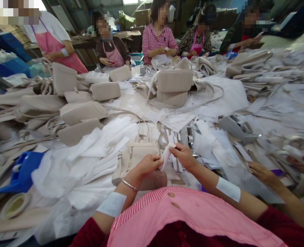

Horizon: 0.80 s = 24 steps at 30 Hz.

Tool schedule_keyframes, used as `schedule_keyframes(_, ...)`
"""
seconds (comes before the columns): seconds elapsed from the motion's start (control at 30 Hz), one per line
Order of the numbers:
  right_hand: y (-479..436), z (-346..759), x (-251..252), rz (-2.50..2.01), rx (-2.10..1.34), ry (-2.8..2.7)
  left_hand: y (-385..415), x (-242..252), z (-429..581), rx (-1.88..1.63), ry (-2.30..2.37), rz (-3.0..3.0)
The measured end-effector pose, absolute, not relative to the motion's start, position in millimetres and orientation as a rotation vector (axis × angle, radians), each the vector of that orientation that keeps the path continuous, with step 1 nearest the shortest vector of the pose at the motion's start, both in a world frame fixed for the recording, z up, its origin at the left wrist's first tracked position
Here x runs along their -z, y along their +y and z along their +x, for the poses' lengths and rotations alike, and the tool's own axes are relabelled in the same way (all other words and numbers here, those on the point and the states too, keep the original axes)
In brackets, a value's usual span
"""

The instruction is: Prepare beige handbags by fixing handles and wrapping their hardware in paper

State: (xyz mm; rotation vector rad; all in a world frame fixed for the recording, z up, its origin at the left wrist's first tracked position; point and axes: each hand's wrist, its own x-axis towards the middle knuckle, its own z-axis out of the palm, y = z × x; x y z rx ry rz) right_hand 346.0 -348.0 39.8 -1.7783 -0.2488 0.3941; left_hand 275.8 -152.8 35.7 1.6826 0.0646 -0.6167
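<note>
Near edge of desk (10,224): left hand (148,166) and right hand (184,156) meet just above a cream handbag (135,156). Both pinch a white strip (166,155) between thumb and fingertips. The left hand takes its lower end, the right hand its upper end. The strip is slightly twisted and held off the desk, over the handbag's right side. The handbag lies flat, handles toward the far edge.

Left of the handbag: a heap of white wrapping sheets (90,161). Toward the left edge: a blue plastic holder (23,171), and nearer, a tape roll (14,205).

Right side, near edge: another person's hand (262,171) rests on paper, apart from the strip.

Mid-desk: stacked beige handbags (173,85).

Far edge: several co-workers (158,41), hands busy with pale items.
</note>
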Motion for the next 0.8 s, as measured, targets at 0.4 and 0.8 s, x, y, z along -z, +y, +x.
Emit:
schedule_keyframes(0.4,-356.5,335.4,-17.1,-1.51,-0.811,-0.327,-175.9,-34.3,269.2,0.374,0.212,1.802)
schedule_keyframes(0.8,-338.0,320.5,-6.4,-1.672,-0.594,-0.145,-165.9,-52.4,266.6,0.281,-0.073,2.009)
